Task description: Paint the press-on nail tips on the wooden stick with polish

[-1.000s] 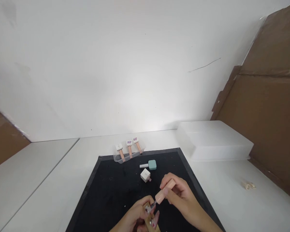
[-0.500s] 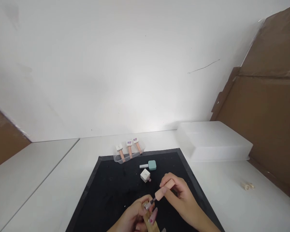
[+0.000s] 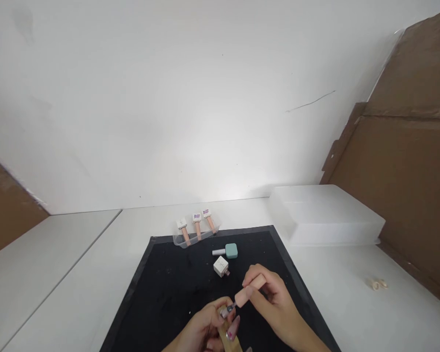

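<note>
From my head camera, at the bottom centre of the frame, my right hand (image 3: 269,300) pinches a peach brush cap (image 3: 250,291), its tip on a false nail (image 3: 232,328) my left hand (image 3: 203,330) grips on a stick. I judge I'm mid-coat; next needs a steady stroke. Above them are two loose bottles (image 3: 221,266) and three racked swatches (image 3: 196,225).

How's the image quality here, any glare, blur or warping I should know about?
Head view: a bright glare patch washes out the wall behind the table; straight edges bow near the frame borders, wide-lens distortion. The left hand is cut off at the bottom edge; the brush cap in the right hand is slightly soft. The black mat shows pale specks.
</note>
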A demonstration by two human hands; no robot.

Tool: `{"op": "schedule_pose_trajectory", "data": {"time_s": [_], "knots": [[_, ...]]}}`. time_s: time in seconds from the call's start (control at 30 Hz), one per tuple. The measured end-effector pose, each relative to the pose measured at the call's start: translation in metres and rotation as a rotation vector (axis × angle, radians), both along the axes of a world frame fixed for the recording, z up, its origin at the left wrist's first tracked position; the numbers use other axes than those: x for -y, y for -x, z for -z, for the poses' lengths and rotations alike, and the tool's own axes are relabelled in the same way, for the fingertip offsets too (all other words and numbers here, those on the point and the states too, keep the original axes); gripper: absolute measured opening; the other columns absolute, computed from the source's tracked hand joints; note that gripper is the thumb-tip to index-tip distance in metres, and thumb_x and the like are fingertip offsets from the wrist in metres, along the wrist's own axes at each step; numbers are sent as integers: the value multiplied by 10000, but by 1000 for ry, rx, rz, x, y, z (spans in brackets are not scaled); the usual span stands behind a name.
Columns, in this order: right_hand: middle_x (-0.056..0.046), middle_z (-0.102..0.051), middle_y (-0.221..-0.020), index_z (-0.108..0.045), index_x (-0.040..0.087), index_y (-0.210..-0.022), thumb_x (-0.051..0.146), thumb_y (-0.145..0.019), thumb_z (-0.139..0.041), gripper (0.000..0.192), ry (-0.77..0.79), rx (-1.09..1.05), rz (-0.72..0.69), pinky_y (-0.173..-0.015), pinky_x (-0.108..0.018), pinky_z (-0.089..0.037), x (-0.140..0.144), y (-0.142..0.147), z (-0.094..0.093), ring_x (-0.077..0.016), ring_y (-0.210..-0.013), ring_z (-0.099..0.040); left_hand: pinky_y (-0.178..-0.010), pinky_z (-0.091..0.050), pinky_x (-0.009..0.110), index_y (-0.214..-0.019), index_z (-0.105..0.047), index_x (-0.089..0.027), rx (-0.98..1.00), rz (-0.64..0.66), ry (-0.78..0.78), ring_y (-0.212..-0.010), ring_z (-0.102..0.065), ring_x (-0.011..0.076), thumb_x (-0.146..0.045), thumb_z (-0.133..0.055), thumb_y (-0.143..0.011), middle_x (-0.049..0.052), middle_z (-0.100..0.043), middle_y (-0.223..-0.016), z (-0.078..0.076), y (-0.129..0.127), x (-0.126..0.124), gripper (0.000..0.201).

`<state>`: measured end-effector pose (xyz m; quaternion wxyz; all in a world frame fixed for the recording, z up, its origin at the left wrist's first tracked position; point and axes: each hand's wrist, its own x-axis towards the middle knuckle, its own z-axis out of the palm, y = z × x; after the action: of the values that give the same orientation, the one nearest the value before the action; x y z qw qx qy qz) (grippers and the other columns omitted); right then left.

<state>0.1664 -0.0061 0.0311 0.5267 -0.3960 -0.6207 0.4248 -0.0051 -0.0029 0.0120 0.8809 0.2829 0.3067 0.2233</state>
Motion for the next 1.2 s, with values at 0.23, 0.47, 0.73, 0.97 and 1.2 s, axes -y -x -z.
{"op": "schedule_pose_trajectory", "data": {"time_s": [0.23, 0.47, 0.73, 0.97, 1.2], "knots": [[-10, -572, -668, -596, 190, -755, 297, -825, -570, 130, -21, 15, -13, -546, -251, -414, 1, -2, -4, -151, -587, -536, -339, 17, 169, -631, -432, -192, 31, 11, 11, -311, -52, 13, -208, -487, -593, -103, -319, -405, 0, 1, -1, 69], [-5, -574, -639, -562, 198, -688, 183, -842, -523, 159, -143, 38, 43, -550, -247, -401, -1, -2, -4, -148, -584, -529, -323, 25, 154, -570, -406, -193, 49, 36, 48, -289, -44, 15, -230, -483, -587, -106, -281, -358, 2, 2, -3, 87], [-4, -563, -638, -575, 198, -781, 153, -806, -541, 61, -231, 126, -79, -526, -248, -386, 0, -3, -4, -152, -579, -524, -282, 12, 152, -512, -432, -185, 58, 101, 69, -251, -49, 17, -265, -475, -549, -110, -219, -323, -5, 1, -6, 97], [-1, -586, -638, -545, 211, -736, 121, -823, -506, 131, -242, 59, 1, -537, -251, -381, -1, -6, -4, -141, -564, -497, -288, 5, 146, -497, -393, -191, 86, 94, 108, -259, -23, 16, -245, -482, -546, -112, -212, -311, -4, 4, -6, 115], [-2, -602, -617, -551, 203, -693, 142, -829, -521, 152, -152, 84, 18, -519, -243, -366, -4, -4, 0, -140, -552, -507, -291, 17, 156, -490, -406, -187, 73, 86, 91, -267, -27, 15, -226, -460, -553, -108, -227, -321, -7, 4, -6, 91]]}}
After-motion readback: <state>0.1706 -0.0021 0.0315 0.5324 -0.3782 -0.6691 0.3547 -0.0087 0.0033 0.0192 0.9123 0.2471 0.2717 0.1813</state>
